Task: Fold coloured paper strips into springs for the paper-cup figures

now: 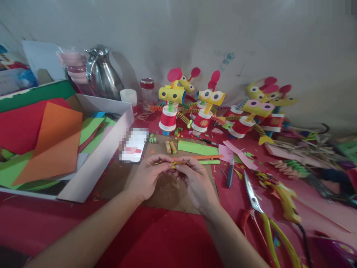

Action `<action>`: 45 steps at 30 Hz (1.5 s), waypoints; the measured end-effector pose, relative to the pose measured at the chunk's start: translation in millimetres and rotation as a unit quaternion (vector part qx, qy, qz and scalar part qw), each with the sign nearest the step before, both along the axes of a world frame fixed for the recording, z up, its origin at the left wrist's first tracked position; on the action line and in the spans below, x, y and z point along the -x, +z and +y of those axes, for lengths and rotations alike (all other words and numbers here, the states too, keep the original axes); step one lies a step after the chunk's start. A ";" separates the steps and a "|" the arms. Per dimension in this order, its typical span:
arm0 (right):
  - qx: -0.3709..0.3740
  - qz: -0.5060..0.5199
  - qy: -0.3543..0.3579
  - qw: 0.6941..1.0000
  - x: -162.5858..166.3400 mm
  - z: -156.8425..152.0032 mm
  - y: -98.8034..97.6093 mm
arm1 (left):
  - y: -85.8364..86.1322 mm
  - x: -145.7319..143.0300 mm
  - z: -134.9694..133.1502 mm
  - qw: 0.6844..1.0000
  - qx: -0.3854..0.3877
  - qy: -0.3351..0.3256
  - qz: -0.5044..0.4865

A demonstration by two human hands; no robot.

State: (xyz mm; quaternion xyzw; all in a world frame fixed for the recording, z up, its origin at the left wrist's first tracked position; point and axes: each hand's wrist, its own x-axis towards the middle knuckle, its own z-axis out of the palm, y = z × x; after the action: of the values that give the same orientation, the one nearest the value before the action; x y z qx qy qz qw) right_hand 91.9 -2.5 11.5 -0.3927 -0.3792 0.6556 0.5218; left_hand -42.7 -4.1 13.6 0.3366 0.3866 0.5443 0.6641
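My left hand (149,175) and my right hand (195,180) meet over a brown cardboard sheet (170,191) on the red table. Both pinch a small folded strip of orange and yellow paper (178,163) between fingertips; the fingers are pressed together. Just beyond lie orange and green paper strips (205,157), a wider green strip (196,147) and small folded paper springs (170,146). A phone (134,146) lies to the left of the hands.
A white box (95,163) of coloured paper sheets stands at left. Several paper-cup figures (169,111) line the wall, beside a metal jug (102,72) and a jar (147,91). Scissors (258,208), a glue gun (286,199) and a pen (230,175) lie at right.
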 end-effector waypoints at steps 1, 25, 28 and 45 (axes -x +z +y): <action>-0.001 0.006 0.002 1.000 0.0 -0.1 0.2 | -0.1 0.5 -0.1 1.000 -0.005 -0.004 -0.003; -0.057 -0.069 -0.018 0.996 -1.0 2.0 1.1 | -6.6 -0.1 -3.9 0.984 -0.100 0.075 0.124; -0.051 -0.063 -0.024 0.996 -1.4 1.3 2.1 | -3.0 -0.9 -5.5 0.979 -0.117 0.090 0.137; -0.126 -0.100 -0.039 0.986 -2.5 -2.3 0.4 | 4.2 -1.1 -12.5 0.962 -0.171 0.084 0.193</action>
State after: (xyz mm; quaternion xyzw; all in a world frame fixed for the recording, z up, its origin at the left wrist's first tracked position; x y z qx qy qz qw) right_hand 94.3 -4.8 11.9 -0.4019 -0.4928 0.5394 0.5520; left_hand -41.6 -16.6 17.8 0.5102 0.4355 0.5810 0.4610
